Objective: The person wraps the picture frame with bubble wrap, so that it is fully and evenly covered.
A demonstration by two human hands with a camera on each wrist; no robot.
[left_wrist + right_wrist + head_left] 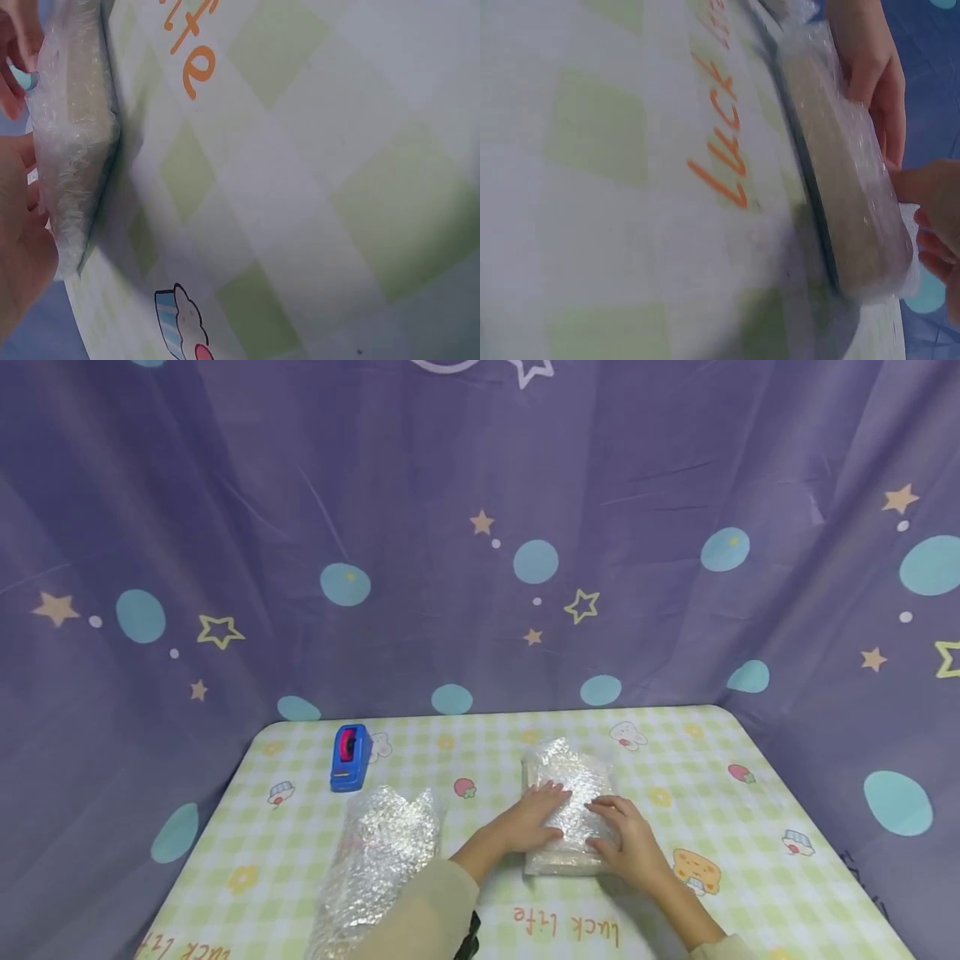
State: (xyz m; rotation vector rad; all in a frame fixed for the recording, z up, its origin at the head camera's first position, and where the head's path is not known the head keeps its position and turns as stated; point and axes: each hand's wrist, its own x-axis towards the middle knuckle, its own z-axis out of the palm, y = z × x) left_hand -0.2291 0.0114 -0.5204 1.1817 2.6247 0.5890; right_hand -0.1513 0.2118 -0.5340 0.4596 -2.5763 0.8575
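Note:
A flat, box-shaped package wrapped in clear bubble wrap lies right of the table's middle. Beige material shows through its side in the right wrist view. My left hand rests on the left part of its top, fingers stretched out over the wrap. From the right, my right hand touches the top with slightly bent fingers, its thumb near the front. Both wrist views look along the package's side, and the fingertips are partly hidden behind the wrap.
A second sheet or bag of bubble wrap lies at the left, partly under the left sleeve. Behind it stands a blue tape dispenser with a pink-red core. The checked tablecloth meets a purple curtain at the back.

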